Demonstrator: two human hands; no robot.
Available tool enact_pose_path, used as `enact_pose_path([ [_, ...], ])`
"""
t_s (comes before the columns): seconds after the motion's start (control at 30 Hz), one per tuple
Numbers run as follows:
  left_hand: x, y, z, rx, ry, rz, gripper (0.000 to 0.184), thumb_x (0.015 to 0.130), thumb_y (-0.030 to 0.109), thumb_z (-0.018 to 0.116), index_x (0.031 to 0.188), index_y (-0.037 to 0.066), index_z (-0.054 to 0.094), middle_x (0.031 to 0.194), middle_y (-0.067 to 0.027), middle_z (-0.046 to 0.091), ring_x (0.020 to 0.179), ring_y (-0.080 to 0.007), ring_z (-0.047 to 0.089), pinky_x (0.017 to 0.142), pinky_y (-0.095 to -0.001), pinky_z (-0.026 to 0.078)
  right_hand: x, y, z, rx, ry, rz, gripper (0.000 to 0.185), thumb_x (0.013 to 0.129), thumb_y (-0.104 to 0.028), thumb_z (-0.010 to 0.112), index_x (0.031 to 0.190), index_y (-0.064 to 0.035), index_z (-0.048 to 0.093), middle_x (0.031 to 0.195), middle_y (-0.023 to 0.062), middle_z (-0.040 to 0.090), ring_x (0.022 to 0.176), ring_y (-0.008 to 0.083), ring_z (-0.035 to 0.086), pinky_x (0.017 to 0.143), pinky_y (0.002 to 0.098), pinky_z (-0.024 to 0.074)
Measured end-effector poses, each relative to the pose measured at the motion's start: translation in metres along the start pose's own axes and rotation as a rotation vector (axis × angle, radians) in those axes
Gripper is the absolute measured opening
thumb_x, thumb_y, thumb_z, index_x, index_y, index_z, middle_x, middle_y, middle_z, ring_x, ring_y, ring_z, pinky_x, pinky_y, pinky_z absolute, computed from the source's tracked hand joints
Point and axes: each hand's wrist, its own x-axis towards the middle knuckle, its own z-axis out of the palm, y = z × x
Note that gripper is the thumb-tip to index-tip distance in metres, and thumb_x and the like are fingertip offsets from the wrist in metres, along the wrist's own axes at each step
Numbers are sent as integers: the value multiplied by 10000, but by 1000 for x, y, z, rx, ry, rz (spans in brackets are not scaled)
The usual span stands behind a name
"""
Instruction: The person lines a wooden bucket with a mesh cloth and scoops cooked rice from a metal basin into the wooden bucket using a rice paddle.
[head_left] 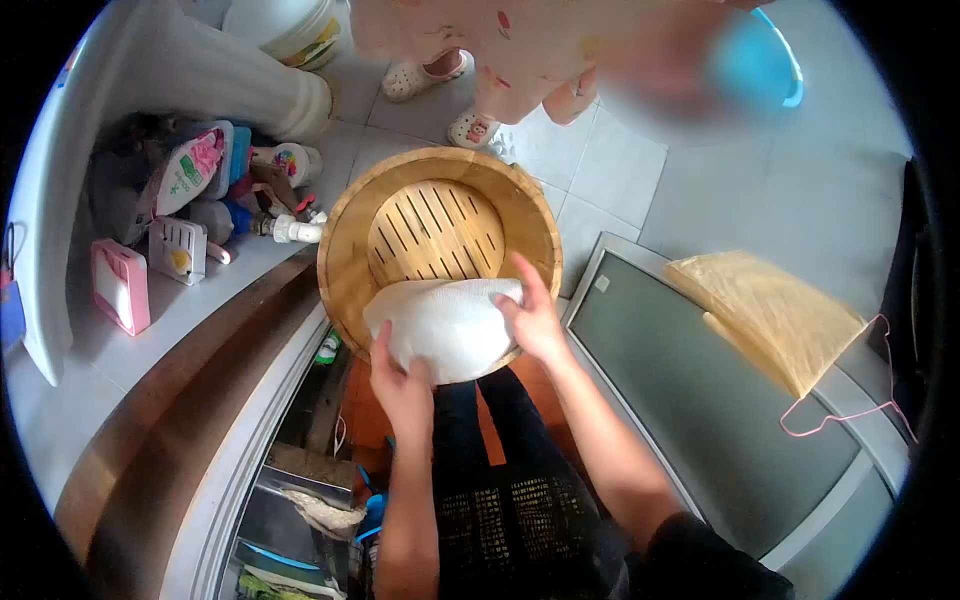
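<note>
A folded white cloth (450,325) with a fine texture is spread between my two hands over the near side of a round wooden steamer tub (540,215). My left hand (402,385) grips the cloth's lower left part, its thumb and fingers along the edge. At the cloth's right end, my right hand (535,318) pinches the upper corner, with the index finger stretched out. Inside the tub lies a round slatted wooden board (435,225); its near part is hidden behind the cloth.
Another person in a patterned garment (470,50) and white clogs (410,80) is beyond the tub. At right, a glass-paned door (690,390) stands below a woven straw piece (765,310) and a pink hanger (840,415). Bottles, boxes and a white pipe (295,229) sit left.
</note>
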Motion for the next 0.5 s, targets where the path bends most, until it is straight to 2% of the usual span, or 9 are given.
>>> enact_pose_path([
  [0.03,26,-12,0,34,10,95,577,737,-92,436,1312,-57,441,1257,-184,508,1137,-242,515,966,-344,403,15,-2,2,-84,-74,-1,460,826,-112,601,1272,-41,516,1147,170,612,979,205,604,850,283,459],
  [0.1,69,-36,-2,101,25,277,566,732,-80,448,1297,-61,460,1261,-199,507,1221,-290,466,1042,-378,338,34,-15,8,-98,-23,23,348,820,-109,588,1162,-47,599,1053,151,647,834,198,619,771,287,474],
  [0.13,75,-34,-1,129,34,311,557,733,-77,446,1290,-67,466,1268,-211,501,1216,-297,470,1038,-372,341,37,-22,10,-107,2,37,301,817,-107,581,1107,-49,640,1005,142,664,762,195,626,731,289,482],
  [0.23,81,-39,0,242,60,365,537,742,-68,449,1278,-77,476,1301,-246,467,1217,-325,466,1035,-360,346,35,-32,12,-105,53,-35,255,852,-71,580,1096,-25,638,776,47,630,656,106,550,620,256,454],
  [0.33,102,-88,-2,424,75,330,527,760,-51,475,1287,-72,468,1349,-277,411,1243,-362,437,1043,-369,344,49,12,31,-79,150,-86,291,813,-102,573,1084,-24,644,958,180,670,734,234,637,692,322,497],
  [0.37,117,-120,-5,496,65,300,526,766,-43,489,1291,-67,467,1358,-284,397,1248,-374,427,1043,-377,346,62,42,42,-154,169,-12,301,803,-108,579,1080,-6,640,969,188,667,785,253,643,714,336,499],
  [0.43,131,-141,-2,636,10,155,507,778,-22,518,1282,-55,476,1365,-295,381,1254,-391,415,1039,-393,354,90,98,65,-308,206,140,328,782,-119,592,1071,31,632,990,204,663,885,289,654,758,364,503],
  [0.5,127,-136,9,709,-70,1,462,790,1,543,1247,-43,501,1360,-297,380,1250,-397,415,1027,-403,365,106,95,82,-503,73,282,372,775,-174,582,1052,73,618,1016,238,649,994,315,634,843,387,491],
])
